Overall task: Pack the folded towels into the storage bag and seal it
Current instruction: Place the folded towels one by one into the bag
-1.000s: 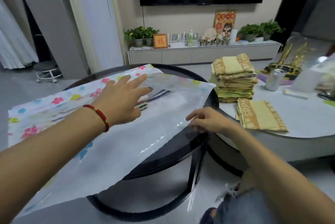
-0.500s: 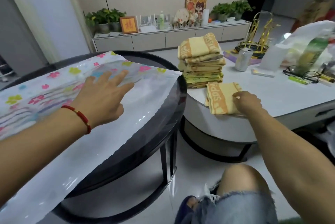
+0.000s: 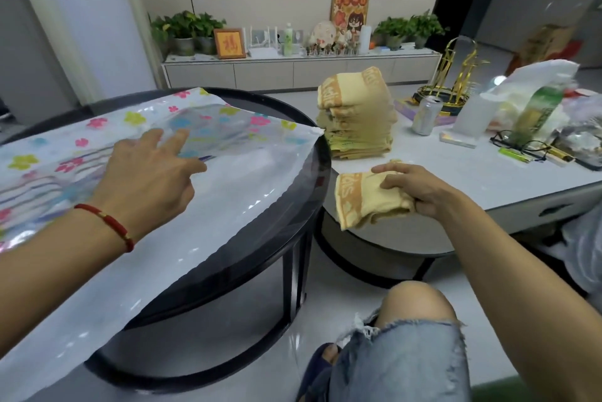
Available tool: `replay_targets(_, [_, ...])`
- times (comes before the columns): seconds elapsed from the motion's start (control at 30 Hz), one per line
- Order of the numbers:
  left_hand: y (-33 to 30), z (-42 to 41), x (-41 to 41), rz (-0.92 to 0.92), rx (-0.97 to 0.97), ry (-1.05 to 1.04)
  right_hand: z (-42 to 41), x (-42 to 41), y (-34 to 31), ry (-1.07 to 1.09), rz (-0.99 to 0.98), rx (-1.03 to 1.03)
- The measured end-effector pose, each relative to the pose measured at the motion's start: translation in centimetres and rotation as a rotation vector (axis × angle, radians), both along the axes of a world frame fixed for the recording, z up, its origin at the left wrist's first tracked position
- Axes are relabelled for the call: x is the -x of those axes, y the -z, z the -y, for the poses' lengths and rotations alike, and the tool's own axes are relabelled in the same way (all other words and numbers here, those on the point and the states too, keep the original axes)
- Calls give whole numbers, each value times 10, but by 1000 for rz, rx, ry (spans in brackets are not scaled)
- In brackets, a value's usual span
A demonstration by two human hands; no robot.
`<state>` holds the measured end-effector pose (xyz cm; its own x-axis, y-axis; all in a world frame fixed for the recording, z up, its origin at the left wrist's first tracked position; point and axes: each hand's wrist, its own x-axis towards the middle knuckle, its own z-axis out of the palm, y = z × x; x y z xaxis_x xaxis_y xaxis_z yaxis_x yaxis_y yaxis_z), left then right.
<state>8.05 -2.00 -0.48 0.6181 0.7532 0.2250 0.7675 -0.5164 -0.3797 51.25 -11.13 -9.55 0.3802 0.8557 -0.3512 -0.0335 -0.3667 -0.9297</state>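
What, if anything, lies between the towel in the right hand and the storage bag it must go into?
Nothing visible blocks the way. The right hand holds the folded towel over the white table's edge; the flowered storage bag lies on the black round table beside it, under the left hand. Whether its mouth is open is unclear.

One view only — a wide-angle camera on the person's head, looking forward and down over both arms. It sits close above the left hand (image 3: 148, 173) and right hand (image 3: 420, 191), whose fingers reach away from the lens. Beyond the fingertips the room stretches to a far wall — edges bend outward.
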Motion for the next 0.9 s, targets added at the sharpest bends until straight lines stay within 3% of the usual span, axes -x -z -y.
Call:
replay_targets(0.27, [-1,49,116,-6,-1,-244,27,113,-55,-389,-242,-91])
replay_targets(0.4, [-11,69,172,-49,35,-403,15,190,-74,-559,-259,-149])
replay_targets(0.53, [-30,72,210,-69,79,-432,-12,270,-82,-671,-338,-173])
replay_targets(0.8, [-53,70,217,-35,-2,-335,-83,435,-63,-485,-512,-189])
replay_targets(0.9, [-58,65,216,-1,-25,-318,-116,500,-66,-348,-746,-269])
